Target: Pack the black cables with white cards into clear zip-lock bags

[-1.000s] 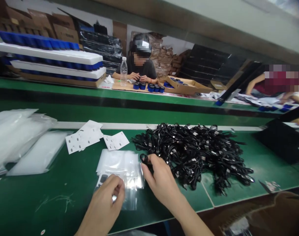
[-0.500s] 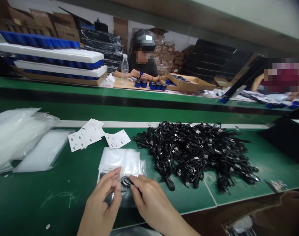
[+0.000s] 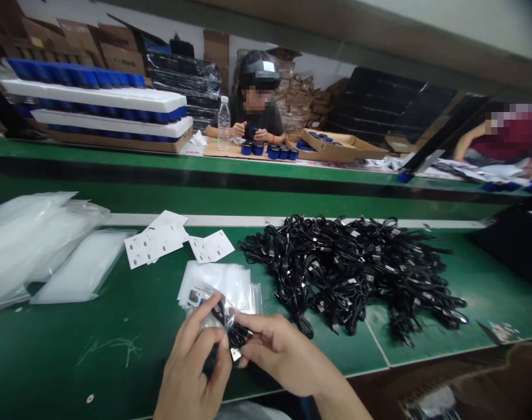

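Note:
A bundled black USB cable (image 3: 238, 333) with a silver plug is pinched by my right hand (image 3: 283, 353). Part of that cable lies within or behind a clear plastic bag (image 3: 224, 307). My left hand (image 3: 196, 361) has thumb and forefinger closed on the bag's edge, beside the cable. A printed card (image 3: 200, 293) shows at the bag's upper left; whether it is inside cannot be made out. Just beyond my fingers lies a stack of clear bags (image 3: 237, 280). To the right is a large heap of black USB cables (image 3: 336, 268).
White printed sheets (image 3: 161, 239) lie behind the bags on the green bench (image 3: 108, 326). Thick packs of plastic bags (image 3: 77, 268) rest at left. Across the bench, a co-worker (image 3: 263, 116) handles a dark round part near a water bottle (image 3: 223, 122); another person (image 3: 506, 140) is at far right.
The cable has moved from flat above the bag to upright at its mouth, with its plug now showing. Both hands have shifted slightly right and the bag is lifted.

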Available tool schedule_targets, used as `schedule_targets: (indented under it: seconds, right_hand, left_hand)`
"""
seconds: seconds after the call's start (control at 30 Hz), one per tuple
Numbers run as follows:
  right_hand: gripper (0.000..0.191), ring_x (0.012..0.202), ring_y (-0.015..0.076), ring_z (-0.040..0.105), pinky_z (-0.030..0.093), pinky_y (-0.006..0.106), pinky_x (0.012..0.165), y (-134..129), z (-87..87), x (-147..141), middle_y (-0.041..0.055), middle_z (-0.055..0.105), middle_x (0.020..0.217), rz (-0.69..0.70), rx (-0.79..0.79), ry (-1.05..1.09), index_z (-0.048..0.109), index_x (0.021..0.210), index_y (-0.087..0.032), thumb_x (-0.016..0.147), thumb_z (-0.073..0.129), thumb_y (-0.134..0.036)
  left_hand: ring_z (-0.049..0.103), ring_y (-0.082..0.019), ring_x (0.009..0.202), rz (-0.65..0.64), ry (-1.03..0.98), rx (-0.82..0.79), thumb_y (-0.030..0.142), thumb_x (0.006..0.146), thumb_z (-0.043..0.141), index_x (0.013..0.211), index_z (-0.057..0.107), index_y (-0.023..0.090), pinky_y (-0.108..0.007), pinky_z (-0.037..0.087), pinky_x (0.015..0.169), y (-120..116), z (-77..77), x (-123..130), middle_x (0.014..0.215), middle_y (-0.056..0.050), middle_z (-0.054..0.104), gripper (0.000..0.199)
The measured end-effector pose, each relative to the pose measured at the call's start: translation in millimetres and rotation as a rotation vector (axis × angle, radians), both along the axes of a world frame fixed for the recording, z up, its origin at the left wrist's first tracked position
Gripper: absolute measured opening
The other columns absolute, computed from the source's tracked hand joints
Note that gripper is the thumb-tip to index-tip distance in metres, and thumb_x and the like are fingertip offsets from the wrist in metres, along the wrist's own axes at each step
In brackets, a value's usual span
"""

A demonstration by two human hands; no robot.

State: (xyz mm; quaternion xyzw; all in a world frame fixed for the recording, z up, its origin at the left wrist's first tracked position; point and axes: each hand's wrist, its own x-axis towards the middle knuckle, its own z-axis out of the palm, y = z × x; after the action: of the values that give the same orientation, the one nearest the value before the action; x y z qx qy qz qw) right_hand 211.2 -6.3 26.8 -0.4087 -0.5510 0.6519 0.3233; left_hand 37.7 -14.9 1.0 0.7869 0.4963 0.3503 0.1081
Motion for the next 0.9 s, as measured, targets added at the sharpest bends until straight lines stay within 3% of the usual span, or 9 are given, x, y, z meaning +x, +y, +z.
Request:
schedule_targets:
  seconds: [0.1,0.23,0.3,0.37,0.47,0.57,0.7,0.83,0.9]
  right_hand:
    - [0.026,0.050,0.0091,0.052,0.044,0.020,0.053,-0.6,-6.7,-8.2,-0.0037,0.056,0.061,-0.146,-0.035,-0.043,0.069,0.102,-0.018,0.077,0.059,-0.017]
    - [0.022,0.058,0.0148,0.059,0.047,0.023,0.059,-4.4,-8.2,-17.8,-0.0009,0.065,0.065,-0.364,0.310,-0.340,0.073,0.093,-0.021,0.076,0.062,-0.012]
    - [0.026,0.070,0.0185,0.064,0.049,0.026,0.068,-5.9,-2.6,-17.9,0.0023,0.071,0.078,-0.341,0.486,-0.450,0.071,0.097,-0.022,0.080,0.056,-0.009]
    - [0.033,0.079,0.0200,0.066,0.050,0.028,0.074,-6.8,7.3,-15.8,0.0038,0.072,0.088,-0.268,0.555,-0.484,0.068,0.105,-0.022,0.084,0.047,-0.007]
    - [0.040,0.091,0.0183,0.064,0.049,0.027,0.081,-8.5,23.9,-13.0,0.0025,0.068,0.101,-0.132,0.494,-0.403,0.061,0.117,-0.026,0.087,0.044,-0.006]
    - [0.042,0.085,0.0155,0.065,0.049,0.023,0.077,-11.1,28.9,-13.5,-0.0007,0.068,0.098,-0.134,0.439,-0.336,0.056,0.122,-0.029,0.086,0.049,-0.008]
    - [0.036,0.069,0.0159,0.066,0.050,0.024,0.066,-13.8,12.7,-17.5,0.0012,0.069,0.082,-0.228,0.506,-0.447,0.055,0.119,-0.022,0.089,0.042,-0.009]
    - [0.016,0.058,0.0173,0.062,0.044,0.025,0.057,-12.1,-6.7,-24.2,0.0035,0.066,0.067,-0.455,0.781,-0.644,0.060,0.082,-0.018,0.087,0.046,-0.012]
    - [0.012,0.059,0.0169,0.060,0.042,0.025,0.056,-9.1,-10.9,-26.7,0.0034,0.063,0.067,-0.610,0.805,-0.650,0.056,0.074,-0.019,0.084,0.051,-0.014]
  left_hand:
    - [0.056,-0.020,0.104,0.002,-0.001,0.009,0.019,0.084,0.045,0.077,0.052,0.022,-0.029,0.052,0.076,-0.8,0.4,0.2,0.129,-0.010,0.045,0.011]
    - [0.049,-0.024,0.113,0.014,0.029,0.026,0.017,0.083,0.045,0.082,0.051,0.023,-0.035,0.050,0.081,0.0,3.3,0.0,0.129,-0.011,0.042,0.009]
    - [0.046,-0.026,0.115,0.006,0.060,0.047,0.016,0.082,0.047,0.081,0.050,0.023,-0.039,0.049,0.083,1.0,4.7,-0.5,0.129,-0.011,0.041,0.008]
    - [0.044,-0.028,0.118,0.006,0.058,0.046,0.016,0.082,0.047,0.079,0.049,0.023,-0.042,0.048,0.085,1.4,5.3,-0.8,0.130,-0.011,0.040,0.008]
    - [0.046,-0.026,0.117,-0.002,0.008,0.012,0.016,0.082,0.047,0.080,0.050,0.023,-0.039,0.048,0.085,0.5,5.1,-0.3,0.133,-0.010,0.038,0.008]
    - [0.049,-0.024,0.114,-0.013,-0.024,-0.022,0.018,0.083,0.047,0.082,0.052,0.023,-0.035,0.049,0.084,-1.3,5.8,0.7,0.134,-0.009,0.037,0.007]
    - [0.047,-0.024,0.116,0.003,-0.049,-0.052,0.018,0.084,0.044,0.079,0.052,0.023,-0.037,0.047,0.087,-2.8,10.9,3.3,0.134,-0.009,0.037,0.011]
    - [0.046,-0.026,0.118,-0.037,-0.027,-0.028,0.015,0.083,0.046,0.076,0.052,0.022,-0.040,0.046,0.091,-5.3,16.7,9.0,0.132,-0.009,0.038,0.012]
    - [0.041,-0.027,0.123,-0.031,-0.057,-0.031,0.015,0.082,0.045,0.073,0.051,0.023,-0.045,0.042,0.096,-8.4,18.2,13.0,0.131,-0.009,0.040,0.013]
